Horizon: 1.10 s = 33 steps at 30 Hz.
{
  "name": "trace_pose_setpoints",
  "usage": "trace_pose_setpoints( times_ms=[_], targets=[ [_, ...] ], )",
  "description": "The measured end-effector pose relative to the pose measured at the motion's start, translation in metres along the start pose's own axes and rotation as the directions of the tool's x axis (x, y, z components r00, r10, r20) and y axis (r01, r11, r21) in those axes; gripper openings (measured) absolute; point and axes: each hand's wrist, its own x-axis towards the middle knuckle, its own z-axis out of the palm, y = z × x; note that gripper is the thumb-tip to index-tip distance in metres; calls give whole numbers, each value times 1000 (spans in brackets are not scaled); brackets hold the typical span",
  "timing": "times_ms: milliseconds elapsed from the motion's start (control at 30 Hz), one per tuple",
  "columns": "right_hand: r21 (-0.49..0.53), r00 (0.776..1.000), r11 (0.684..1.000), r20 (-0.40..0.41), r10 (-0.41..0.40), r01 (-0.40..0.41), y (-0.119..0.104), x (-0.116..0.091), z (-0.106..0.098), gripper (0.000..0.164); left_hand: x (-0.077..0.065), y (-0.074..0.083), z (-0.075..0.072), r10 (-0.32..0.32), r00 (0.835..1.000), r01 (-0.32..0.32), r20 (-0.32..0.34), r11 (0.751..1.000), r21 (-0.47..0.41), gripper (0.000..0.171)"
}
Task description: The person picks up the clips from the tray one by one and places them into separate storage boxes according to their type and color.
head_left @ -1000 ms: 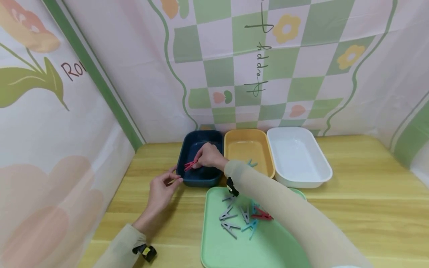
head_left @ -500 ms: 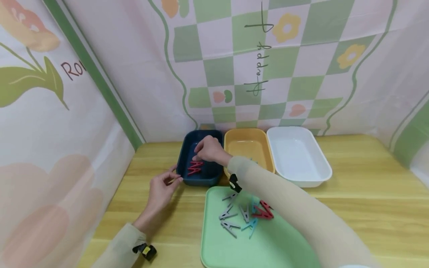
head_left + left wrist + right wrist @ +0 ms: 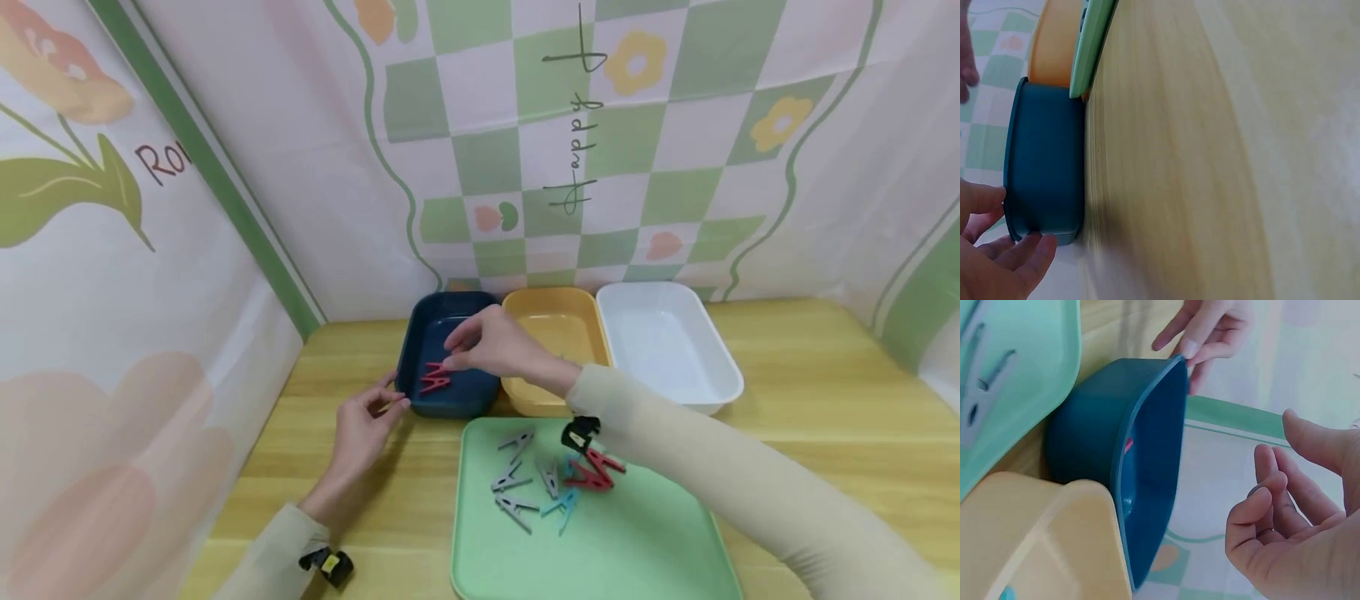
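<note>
Watching right hand (image 3: 491, 346), fingers loose and empty, over navy tray (image 3: 420, 398); left hand (image 3: 365, 421) only fingertips its near-left corner, so a bump could skid it along the table's back edge.

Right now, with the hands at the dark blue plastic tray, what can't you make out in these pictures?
- Number of red clothespins in the dark blue plastic tray: head view, too small; right wrist view, the wall hides all but a sliver.
- Yellow tray contents: the right hand and sleeve cover part.
- Left hand: left wrist view, cut off by the edge.
</note>
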Motion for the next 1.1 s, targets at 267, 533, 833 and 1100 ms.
trace_pose_setpoints(
  times_ms=[267,533,833,1100],
  targets=[
    [-17,1000,1000,-28,-11,10,6,-45,-26,15,-1,5,0,-4,1000,4,-7,1000,-7,4],
    [6,999,999,-19,-46,46,27,-90,-34,13,-4,7,1,8,1000,-8,1,1000,1,5],
    [30,999,999,-14,33,-32,45,-130,-40,14,-4,5,2,6,1000,-6,-8,1000,26,9],
    [34,997,997,-29,75,-74,58,-149,-41,18,-4,3,3,10,1000,-10,-15,1000,20,6]
  ],
)
